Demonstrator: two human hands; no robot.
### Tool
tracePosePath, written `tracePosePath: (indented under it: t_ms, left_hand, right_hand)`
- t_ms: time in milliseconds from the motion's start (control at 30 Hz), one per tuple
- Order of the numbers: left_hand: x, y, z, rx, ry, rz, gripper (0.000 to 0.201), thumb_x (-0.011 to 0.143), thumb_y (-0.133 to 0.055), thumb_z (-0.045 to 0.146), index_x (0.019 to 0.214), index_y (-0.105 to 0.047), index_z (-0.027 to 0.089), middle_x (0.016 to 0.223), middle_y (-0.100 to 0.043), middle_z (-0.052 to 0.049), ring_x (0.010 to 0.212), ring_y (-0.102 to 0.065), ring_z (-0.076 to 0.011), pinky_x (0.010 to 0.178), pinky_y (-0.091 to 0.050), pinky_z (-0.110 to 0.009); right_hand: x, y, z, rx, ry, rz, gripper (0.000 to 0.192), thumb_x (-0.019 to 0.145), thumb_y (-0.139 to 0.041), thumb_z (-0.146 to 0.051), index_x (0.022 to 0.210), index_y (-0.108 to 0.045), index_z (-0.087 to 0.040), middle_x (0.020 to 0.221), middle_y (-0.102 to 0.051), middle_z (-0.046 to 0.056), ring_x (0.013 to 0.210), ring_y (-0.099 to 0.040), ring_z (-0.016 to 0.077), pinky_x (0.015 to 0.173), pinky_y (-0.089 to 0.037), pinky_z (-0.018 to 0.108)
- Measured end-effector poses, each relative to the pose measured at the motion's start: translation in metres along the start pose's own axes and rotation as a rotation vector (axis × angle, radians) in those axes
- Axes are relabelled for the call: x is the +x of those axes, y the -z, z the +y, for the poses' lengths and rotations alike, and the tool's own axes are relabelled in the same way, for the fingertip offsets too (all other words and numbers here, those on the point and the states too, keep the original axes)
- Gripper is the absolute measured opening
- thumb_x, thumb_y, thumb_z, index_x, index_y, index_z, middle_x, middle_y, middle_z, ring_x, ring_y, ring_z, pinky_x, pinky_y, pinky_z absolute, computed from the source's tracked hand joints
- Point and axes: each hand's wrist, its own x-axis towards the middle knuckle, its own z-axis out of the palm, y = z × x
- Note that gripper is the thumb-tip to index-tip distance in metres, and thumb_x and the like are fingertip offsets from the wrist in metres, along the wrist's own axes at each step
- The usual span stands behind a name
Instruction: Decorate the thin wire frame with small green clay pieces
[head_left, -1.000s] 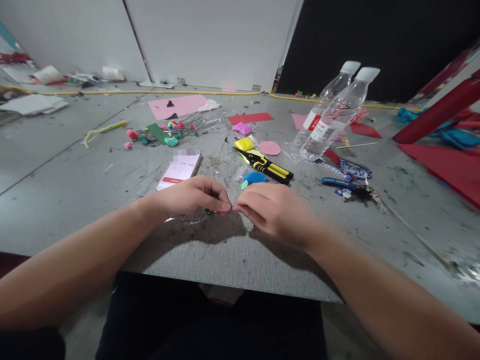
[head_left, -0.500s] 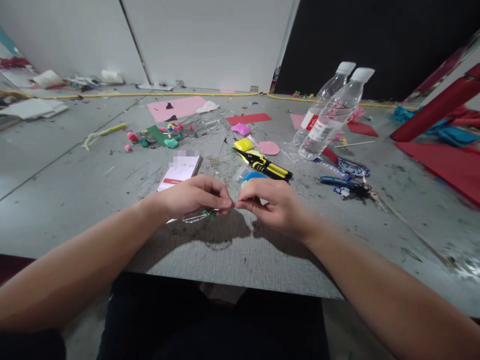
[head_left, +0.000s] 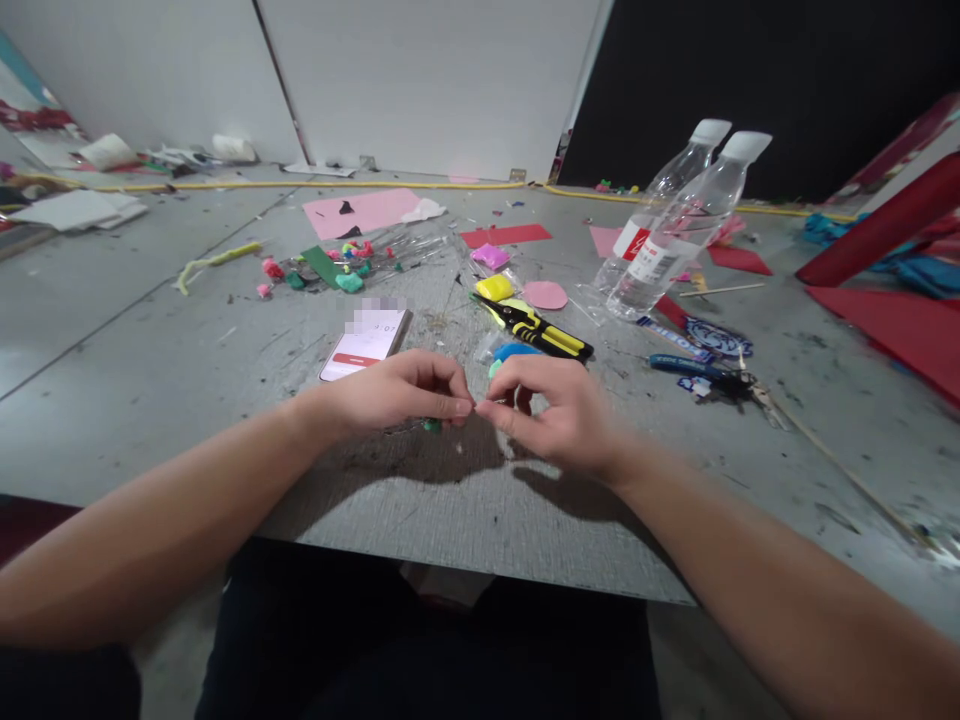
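Observation:
Above the near part of the grey table [head_left: 480, 520], my left hand [head_left: 420, 388] is closed in a pinch, thumb against forefinger. Facing it, my right hand [head_left: 551, 405] pinches too, and the fingertips of both nearly meet. What lies between them is too small to make out. A bit of green material [head_left: 432, 425] shows just under my left fingers. Behind my left hand lies a phone [head_left: 364, 345] with a lit screen. Beyond my right hand are a blue packet [head_left: 516, 351] and black-and-yellow pliers [head_left: 544, 330].
Two clear water bottles [head_left: 675, 240] stand at the back right. Keys on a blue strap [head_left: 697, 372] lie to the right. Yellow clay [head_left: 495, 288], purple clay [head_left: 490, 257] and pink paper [head_left: 360, 212] lie farther back. A red sheet [head_left: 892, 335] is at far right.
The camera view has shifted slightly, so the table things appear a little farther right. Both hands stay pinched together; the thin wire-like piece seen under my left hand is now mostly hidden.

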Motion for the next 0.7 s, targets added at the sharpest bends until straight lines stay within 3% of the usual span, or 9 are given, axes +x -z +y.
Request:
tracePosePath:
  t_ms: [133,233,433,700]
  left_hand:
    - [0.001,0.0,-0.001,0.258,-0.075,0.154,0.015,0.084,-0.073,0.028,0.08,-0.067,0.016,0.069,-0.063,0.002,0.064,-0.054,-0.0098,0.058,-0.04,-0.023]
    - [0.002,-0.002,0.0,0.347,-0.088,0.247,0.017,0.086,-0.07,0.031,0.081,-0.067,0.015,0.069,-0.062,0.002,0.063,-0.053,-0.0102,0.057,-0.04,-0.023]
    - [0.001,-0.001,0.004,0.31,-0.037,0.237,0.016,0.087,-0.069,0.029,0.079,-0.068,0.016,0.067,-0.064,0.001,0.062,-0.055,-0.0097,0.056,-0.042,-0.022]
    - [0.0,0.003,0.004,-0.059,-0.019,0.054,0.012,0.079,-0.079,0.024,0.077,-0.072,0.014,0.07,-0.069,0.0,0.065,-0.061,-0.0091,0.063,-0.047,-0.022]
  right_hand:
    - [0.002,-0.003,0.002,0.173,-0.349,-0.085,0.022,0.093,-0.062,-0.035,0.077,-0.063,-0.019,0.068,-0.06,-0.001,0.059,-0.052,0.0121,0.054,-0.04,0.028]
    - [0.003,-0.004,0.003,0.288,-0.448,-0.052,0.025,0.09,-0.067,-0.043,0.082,-0.063,-0.019,0.071,-0.06,-0.001,0.059,-0.052,0.0122,0.055,-0.042,0.029]
    - [0.002,-0.007,0.009,0.464,-0.496,-0.083,0.026,0.087,-0.071,-0.045,0.084,-0.062,-0.02,0.066,-0.059,-0.003,0.055,-0.051,0.0114,0.051,-0.041,0.028]
    - [-0.002,-0.014,0.009,0.489,-0.37,0.005,0.016,0.085,-0.076,-0.035,0.083,-0.07,-0.021,0.072,-0.066,0.0,0.062,-0.058,0.0133,0.061,-0.047,0.03]
